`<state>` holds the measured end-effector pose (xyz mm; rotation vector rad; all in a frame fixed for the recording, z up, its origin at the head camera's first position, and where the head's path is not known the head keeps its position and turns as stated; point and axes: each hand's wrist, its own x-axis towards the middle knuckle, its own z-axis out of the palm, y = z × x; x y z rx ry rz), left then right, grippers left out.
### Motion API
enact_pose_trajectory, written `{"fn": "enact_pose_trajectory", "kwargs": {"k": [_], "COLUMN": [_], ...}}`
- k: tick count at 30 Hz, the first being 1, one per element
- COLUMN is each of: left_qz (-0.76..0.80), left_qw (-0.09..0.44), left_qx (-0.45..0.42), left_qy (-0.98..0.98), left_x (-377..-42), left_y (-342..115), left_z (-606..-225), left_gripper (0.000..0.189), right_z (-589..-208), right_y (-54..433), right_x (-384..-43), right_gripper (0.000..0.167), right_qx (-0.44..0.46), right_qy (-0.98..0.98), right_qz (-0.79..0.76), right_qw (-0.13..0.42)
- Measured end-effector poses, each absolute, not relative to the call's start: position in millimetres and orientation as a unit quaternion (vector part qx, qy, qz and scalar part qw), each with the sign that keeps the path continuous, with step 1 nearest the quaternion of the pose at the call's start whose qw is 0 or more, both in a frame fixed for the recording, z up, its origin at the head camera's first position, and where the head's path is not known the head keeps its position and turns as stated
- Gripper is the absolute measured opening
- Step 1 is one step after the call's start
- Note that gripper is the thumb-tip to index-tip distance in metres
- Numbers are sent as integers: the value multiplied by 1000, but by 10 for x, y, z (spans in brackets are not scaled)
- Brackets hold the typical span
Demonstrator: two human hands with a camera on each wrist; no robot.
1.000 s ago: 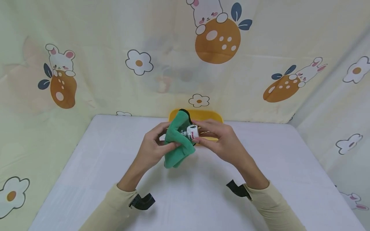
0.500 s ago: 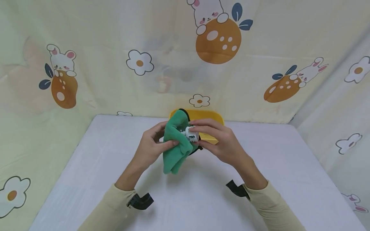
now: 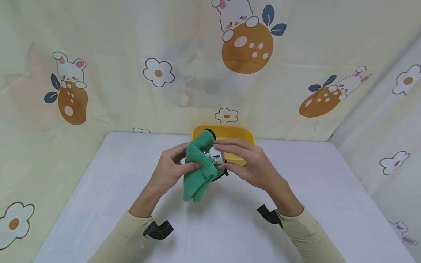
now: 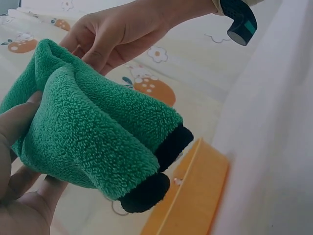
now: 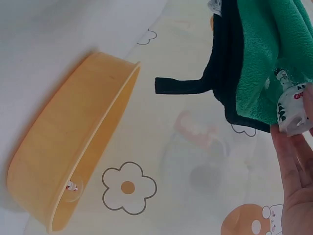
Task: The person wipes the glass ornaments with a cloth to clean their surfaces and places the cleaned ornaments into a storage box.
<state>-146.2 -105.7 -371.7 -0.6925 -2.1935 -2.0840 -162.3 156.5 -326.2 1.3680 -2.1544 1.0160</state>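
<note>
My left hand [image 3: 166,168] pinches a green terry towel [image 3: 197,173] with black edging, thumb on top and fingers behind. The towel wraps the clear dome end of a small snow globe [image 3: 216,156], whose white base carries dark and red print. My right hand [image 3: 254,162] holds that base between thumb and fingertips. In the right wrist view, a little figure shows above the base [image 5: 292,108], against the towel [image 5: 259,58], whose black loop hangs free. Folded thick in the left wrist view, the towel [image 4: 98,127] hides the globe. Both hands are raised above the white table [image 3: 213,233].
Behind the hands a yellow bin [image 3: 223,130] stands at the table's back edge, against a patterned curtain [image 3: 194,33]. A clear ball with a small figure inside [image 5: 72,188] shows in the bin. Black straps [image 3: 158,230] hang at both wrists.
The snow globe's base has turned, its red lettering giving way to a dark print. My right fingers have shifted over it. The towel has moved slightly left and lower, its lower folds hanging further down.
</note>
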Motion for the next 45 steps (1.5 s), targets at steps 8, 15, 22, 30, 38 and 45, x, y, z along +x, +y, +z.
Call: {"fn": "enact_pose_trajectory", "kwargs": {"k": [8, 15, 22, 30, 38, 45], "left_qz": [-672, -665, -667, -654, -647, -660], "left_qw": [31, 41, 59, 81, 87, 79], "left_qx": [-234, -234, -248, -264, -275, -274], "left_qy": [-702, -708, -700, -705, -706, -695], "left_x": [-1461, -1446, -1430, -1418, -1414, -1419], "left_y": [-1026, -1002, -978, -954, -949, -967], "left_z": [-3717, -3713, -3700, -3712, -3711, -3710], "left_gripper": [44, 47, 49, 53, 56, 57], "right_z": [-3277, -3287, -3252, -3254, -3268, -3300], "right_y": [1548, 1555, 1539, 1552, 1536, 1530], "right_x": [-1630, -1629, -1617, -1606, -1596, -1594], "right_gripper": [58, 50, 40, 26, 21, 29], "right_qx": [457, 423, 390, 365, 351, 369], "right_qy": [-782, -796, -813, -829, -828, -816], "right_qz": [379, 402, 410, 408, 427, 435], "right_qw": [190, 160, 139, 119, 95, 93]}}
